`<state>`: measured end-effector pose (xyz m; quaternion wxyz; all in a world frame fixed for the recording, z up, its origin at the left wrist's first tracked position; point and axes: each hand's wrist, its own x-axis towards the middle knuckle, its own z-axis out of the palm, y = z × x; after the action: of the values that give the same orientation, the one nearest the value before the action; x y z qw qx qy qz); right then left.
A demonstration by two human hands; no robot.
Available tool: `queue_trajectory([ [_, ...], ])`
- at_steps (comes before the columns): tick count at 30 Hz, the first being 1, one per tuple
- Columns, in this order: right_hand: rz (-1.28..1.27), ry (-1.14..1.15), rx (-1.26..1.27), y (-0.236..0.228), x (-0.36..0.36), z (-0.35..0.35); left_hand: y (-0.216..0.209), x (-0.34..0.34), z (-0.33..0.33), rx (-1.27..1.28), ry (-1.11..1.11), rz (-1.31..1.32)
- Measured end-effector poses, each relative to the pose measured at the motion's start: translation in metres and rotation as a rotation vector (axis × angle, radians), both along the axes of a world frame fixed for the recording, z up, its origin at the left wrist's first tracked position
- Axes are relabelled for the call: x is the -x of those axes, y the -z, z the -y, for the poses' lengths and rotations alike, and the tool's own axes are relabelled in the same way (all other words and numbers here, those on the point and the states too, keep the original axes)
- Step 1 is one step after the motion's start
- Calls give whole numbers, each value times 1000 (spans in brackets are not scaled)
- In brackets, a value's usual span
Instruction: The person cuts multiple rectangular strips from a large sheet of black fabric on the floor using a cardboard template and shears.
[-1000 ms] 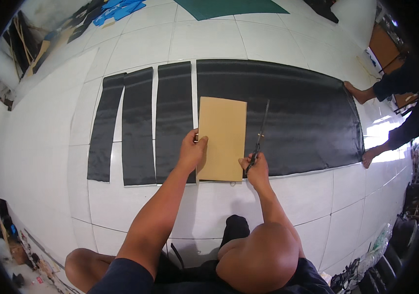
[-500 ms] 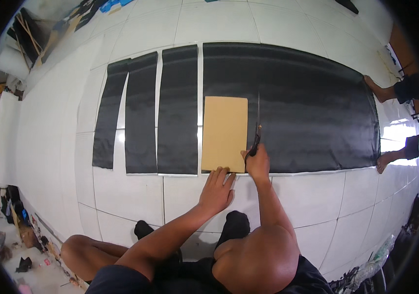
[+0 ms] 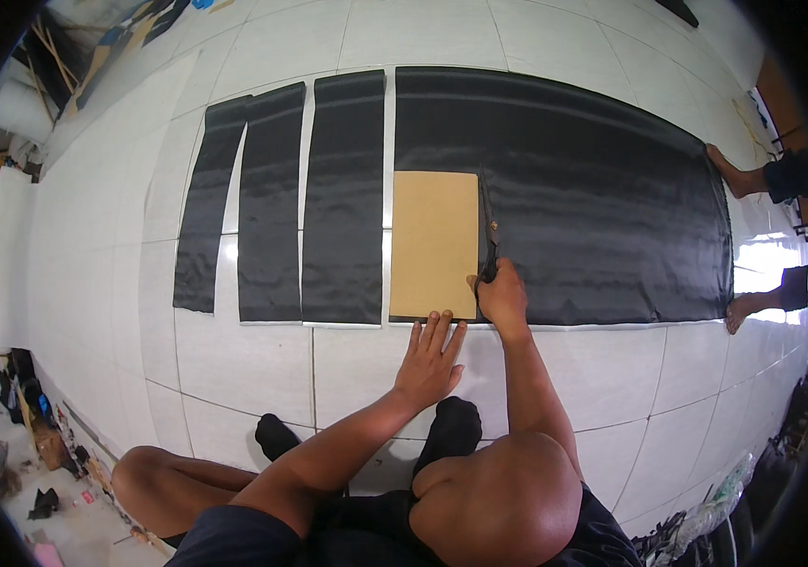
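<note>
My right hand grips a pair of large black scissors by the handles. The blades point away from me and lie along the right edge of a tan cardboard rectangle. That cardboard rests flat on the near left corner of a wide sheet of black fabric. With fingers stretched out, my left hand touches the near edge of the cardboard and the fabric. Whether the scissor blades are parted is too fine to tell.
Left of the sheet lie three black fabric strips, the nearest one beside a narrow gap. Another person's bare feet stand at the sheet's right end on the white tiled floor. A white roll and clutter line the left side.
The scissors have moved left, from apart on the fabric to along the cardboard's right edge. My left fingers have spread a little more. The whole view has shifted slightly.
</note>
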<state>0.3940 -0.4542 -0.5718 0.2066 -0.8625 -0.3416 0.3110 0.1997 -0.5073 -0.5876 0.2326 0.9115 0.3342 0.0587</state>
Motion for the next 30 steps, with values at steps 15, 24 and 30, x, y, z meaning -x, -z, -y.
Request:
queue_trajectory([
  [15,2,81,-61,13,2,4,1,-7,-2,-2,-18,-134],
  [24,-491,186,-170,-23,-1,158,-3,-18,-3,36,-72,-218],
  [30,-750,226,185,-48,47,255,-9,-28,-29,-54,0,-157],
])
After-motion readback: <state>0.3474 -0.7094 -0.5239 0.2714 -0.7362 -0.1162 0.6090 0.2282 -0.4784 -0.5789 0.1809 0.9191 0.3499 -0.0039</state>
